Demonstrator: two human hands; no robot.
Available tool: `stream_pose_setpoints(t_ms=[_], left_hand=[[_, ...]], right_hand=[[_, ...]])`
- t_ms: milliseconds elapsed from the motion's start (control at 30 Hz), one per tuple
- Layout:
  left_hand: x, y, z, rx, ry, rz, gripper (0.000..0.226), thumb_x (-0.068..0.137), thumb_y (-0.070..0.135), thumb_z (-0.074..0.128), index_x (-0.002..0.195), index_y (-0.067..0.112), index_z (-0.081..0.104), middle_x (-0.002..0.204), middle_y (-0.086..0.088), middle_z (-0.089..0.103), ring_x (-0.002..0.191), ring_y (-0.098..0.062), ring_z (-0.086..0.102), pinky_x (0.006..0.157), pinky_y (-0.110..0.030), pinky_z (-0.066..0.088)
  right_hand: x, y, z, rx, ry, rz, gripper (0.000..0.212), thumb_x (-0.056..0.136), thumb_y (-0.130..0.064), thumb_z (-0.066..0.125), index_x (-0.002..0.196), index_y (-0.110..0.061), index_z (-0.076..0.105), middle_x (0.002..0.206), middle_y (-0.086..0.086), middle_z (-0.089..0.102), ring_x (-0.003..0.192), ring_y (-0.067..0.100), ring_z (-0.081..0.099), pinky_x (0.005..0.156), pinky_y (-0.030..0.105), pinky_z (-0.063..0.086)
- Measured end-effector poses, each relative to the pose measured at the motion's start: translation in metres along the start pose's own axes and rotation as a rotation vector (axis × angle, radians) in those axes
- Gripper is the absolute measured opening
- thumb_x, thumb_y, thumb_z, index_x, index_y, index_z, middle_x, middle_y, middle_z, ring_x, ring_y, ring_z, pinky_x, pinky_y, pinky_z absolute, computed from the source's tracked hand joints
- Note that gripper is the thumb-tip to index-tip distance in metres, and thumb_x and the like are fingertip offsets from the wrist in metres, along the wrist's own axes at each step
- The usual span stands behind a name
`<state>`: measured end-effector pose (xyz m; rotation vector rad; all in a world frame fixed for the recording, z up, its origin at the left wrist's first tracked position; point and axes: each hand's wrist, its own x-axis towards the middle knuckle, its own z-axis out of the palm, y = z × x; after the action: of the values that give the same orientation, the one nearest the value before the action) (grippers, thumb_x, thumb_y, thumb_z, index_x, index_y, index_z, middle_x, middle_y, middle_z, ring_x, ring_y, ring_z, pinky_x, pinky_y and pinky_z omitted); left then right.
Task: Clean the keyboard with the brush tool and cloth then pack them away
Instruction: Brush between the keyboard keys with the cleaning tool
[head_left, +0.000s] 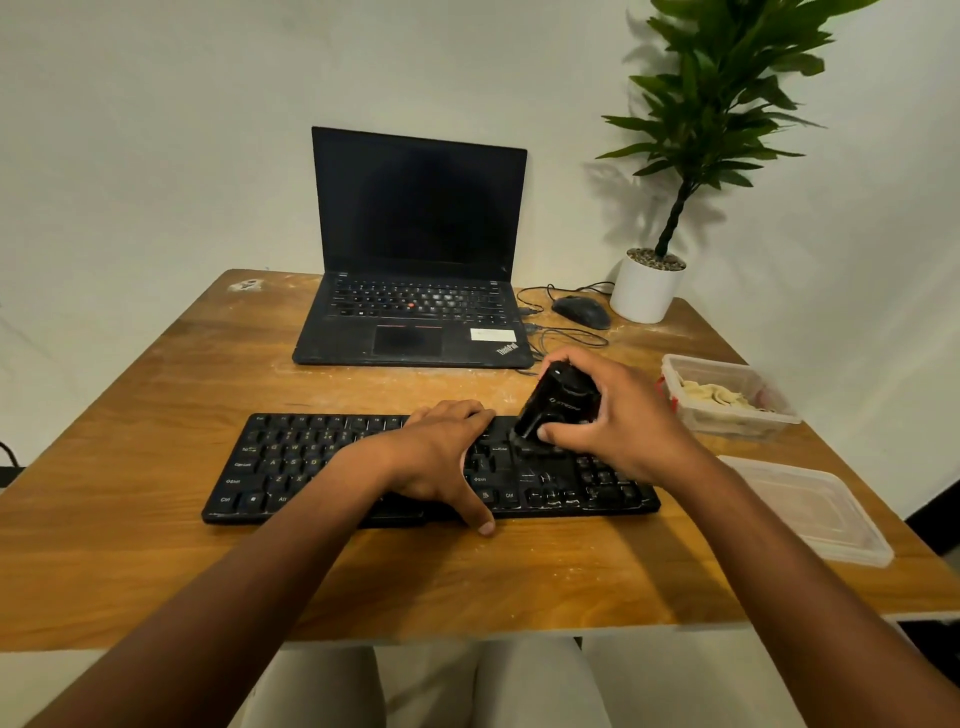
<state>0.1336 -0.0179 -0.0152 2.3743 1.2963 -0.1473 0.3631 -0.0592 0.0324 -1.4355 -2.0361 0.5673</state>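
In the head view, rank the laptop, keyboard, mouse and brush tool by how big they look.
1. Keyboard and laptop: too alike to rank; the keyboard lies nearer.
2. Brush tool, nearer too, partly hidden by the right hand.
3. Mouse.

1 wooden table (156, 395), surface scuffed with pale dusty smears, stands against a plain off-white wall (156, 130). 1 potted plant (675, 208) at the far right corner casts a shadow on the wall.

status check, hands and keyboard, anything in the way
Left hand flat on black keyboard. Right hand grips black brush tool, tip on keys. Nothing blocking.
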Motion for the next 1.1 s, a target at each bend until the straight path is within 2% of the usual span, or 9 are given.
stream_pose_setpoints(t_ms=[133,333,533,700,800,867,967,1000,1100], left_hand=[[-0.001,0.001,-0.001,-0.014,0.005,0.001,0.141,0.065,0.064,0.088,0.166,0.022,0.0,0.172,0.005,0.001,0.158,-0.022,0.001,0.128,-0.041,0.002],[0.0,0.0,0.0,-0.015,0.006,0.002,0.141,0.065,0.064,0.088,0.166,0.023,0.0,0.172,0.006,0.001,0.158,-0.022,0.001,0.128,-0.041,0.003],[0.001,-0.001,0.0,-0.019,0.004,0.002,0.141,0.065,0.064,0.088,0.166,0.023,-0.001,0.173,0.005,-0.001,0.158,-0.023,-0.002,0.128,-0.042,0.001],[0.002,-0.002,0.001,-0.024,0.017,0.011,0.141,0.062,0.066,0.089,0.166,0.024,0.004,0.17,0.008,0.008,0.156,-0.024,0.009,0.128,-0.043,0.006],[0.002,-0.002,0.002,-0.023,0.006,0.001,0.141,0.064,0.065,0.089,0.166,0.024,0.0,0.172,0.007,0.002,0.157,-0.024,0.003,0.129,-0.044,0.003],[0.001,-0.001,0.001,-0.019,0.004,0.001,0.141,0.065,0.065,0.088,0.166,0.023,-0.001,0.173,0.005,-0.001,0.158,-0.023,0.0,0.129,-0.043,0.002],[0.0,-0.001,0.0,-0.017,0.002,0.004,0.141,0.065,0.064,0.088,0.166,0.023,-0.002,0.173,0.005,-0.003,0.158,-0.023,-0.003,0.129,-0.043,0.0],[-0.001,-0.001,0.0,-0.02,0.003,0.003,0.141,0.066,0.064,0.088,0.166,0.023,-0.002,0.173,0.005,-0.002,0.158,-0.022,-0.003,0.129,-0.043,0.0],[0.0,-0.001,0.0,-0.025,0.009,0.012,0.14,0.065,0.063,0.089,0.166,0.023,0.001,0.172,0.007,0.004,0.157,-0.022,0.003,0.128,-0.043,0.004]], right_hand=[[-0.007,0.002,0.018,-0.049,-0.081,-0.025,0.053,0.081,-0.015,0.087,0.114,-0.043,0.057,0.1,-0.013,0.068,0.092,0.0,0.065,0.072,0.027,0.061],[-0.014,-0.007,-0.001,-0.113,-0.273,-0.002,0.053,0.079,-0.017,0.087,0.111,-0.047,0.058,0.104,-0.015,0.067,0.09,0.003,0.066,0.069,0.028,0.061],[-0.002,-0.01,0.003,-0.089,-0.062,-0.028,0.053,0.082,-0.013,0.086,0.115,-0.042,0.058,0.098,-0.015,0.067,0.091,-0.007,0.063,0.065,0.012,0.054],[-0.014,-0.003,0.02,-0.171,-0.162,-0.04,0.054,0.084,-0.017,0.084,0.116,-0.048,0.054,0.102,-0.015,0.068,0.087,0.002,0.067,0.066,0.026,0.061],[-0.017,-0.009,0.004,-0.134,-0.257,-0.005,0.053,0.08,-0.016,0.087,0.112,-0.047,0.058,0.103,-0.015,0.069,0.09,0.001,0.067,0.07,0.028,0.061],[-0.015,-0.013,-0.005,-0.104,-0.235,-0.002,0.051,0.079,-0.015,0.087,0.111,-0.043,0.06,0.102,-0.013,0.069,0.094,-0.001,0.065,0.071,0.023,0.059],[-0.007,-0.016,-0.003,-0.092,-0.071,-0.021,0.051,0.08,-0.012,0.088,0.114,-0.038,0.061,0.095,-0.017,0.067,0.093,-0.012,0.061,0.067,0.008,0.049],[-0.006,-0.015,0.003,-0.102,-0.046,-0.024,0.052,0.08,-0.012,0.087,0.116,-0.039,0.06,0.095,-0.018,0.066,0.091,-0.011,0.062,0.066,0.007,0.049],[-0.012,-0.005,0.02,-0.11,-0.069,-0.011,0.052,0.082,-0.013,0.085,0.114,-0.044,0.057,0.096,-0.012,0.068,0.086,0.004,0.068,0.067,0.023,0.06]])
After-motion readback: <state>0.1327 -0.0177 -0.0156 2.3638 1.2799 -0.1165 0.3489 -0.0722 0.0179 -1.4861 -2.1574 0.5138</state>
